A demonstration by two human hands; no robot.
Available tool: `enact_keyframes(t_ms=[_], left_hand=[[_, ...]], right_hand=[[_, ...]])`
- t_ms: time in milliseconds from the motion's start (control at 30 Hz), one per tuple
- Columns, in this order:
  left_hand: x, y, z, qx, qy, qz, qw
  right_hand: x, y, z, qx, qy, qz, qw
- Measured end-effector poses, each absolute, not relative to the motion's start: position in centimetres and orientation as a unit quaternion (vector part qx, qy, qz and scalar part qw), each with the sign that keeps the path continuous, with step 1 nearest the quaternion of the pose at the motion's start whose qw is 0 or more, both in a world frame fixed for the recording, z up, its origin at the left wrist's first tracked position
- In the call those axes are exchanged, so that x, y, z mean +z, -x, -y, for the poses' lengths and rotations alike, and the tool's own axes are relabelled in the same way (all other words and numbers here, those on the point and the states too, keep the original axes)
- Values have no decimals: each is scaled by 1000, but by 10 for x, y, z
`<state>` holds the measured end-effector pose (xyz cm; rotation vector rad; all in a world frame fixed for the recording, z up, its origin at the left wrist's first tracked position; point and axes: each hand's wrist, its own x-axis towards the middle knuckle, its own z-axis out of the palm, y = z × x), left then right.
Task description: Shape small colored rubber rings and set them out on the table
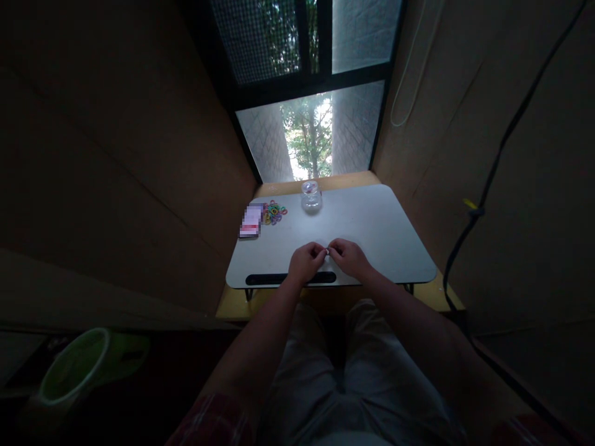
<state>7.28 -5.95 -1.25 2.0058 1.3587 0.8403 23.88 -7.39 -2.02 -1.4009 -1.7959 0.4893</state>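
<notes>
1. Nearest: the wearer's lap in pale trousers (302, 371), below the table edge. A green tub (121, 353) stands low at left, in dim light.
2. Near edge of the white table (367, 217): a long dark slot (267, 279) runs along it, partly covered by the left forearm and wrist.
3. Left hand (307, 261): fingers curled, thumb and forefinger drawn together in a pinch. Right hand (348, 257): the same grip, mirrored. The fingertips of the two hands almost meet.
4. Between those fingertips, above the near middle of the table: a small pale thing (327, 251). Both hands appear to have hold of it; it is too small to identify, and the contact is partly hidden by the fingers.
5. Step in hand, as judged: close two-handed fingertip work on this one piece. The next move calls for a steady pinch on one side and slight, controlled finger motion on the other.
6. Farther, left: a loose pile of coloured rings (273, 212), just beside a phone (251, 221) with a blurred screen.
7. Far edge, near the middle: a clear jar (311, 201), upright, well apart from the hands. Contents cannot be made out.
8. Farthest: a wooden ledge (344, 178), then a dark-framed window (320, 82) with foliage outside.
</notes>
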Motion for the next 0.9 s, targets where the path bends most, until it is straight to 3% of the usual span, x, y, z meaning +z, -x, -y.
enact_keyframes(t_ms=[500,900], left_hand=[[-15,-73,57,350,-711,-520,319],[-11,-74,60,366,-714,-505,319]], right_hand=[[-28,-240,71,257,535,679,433],[-20,-240,74,228,539,698,412]])
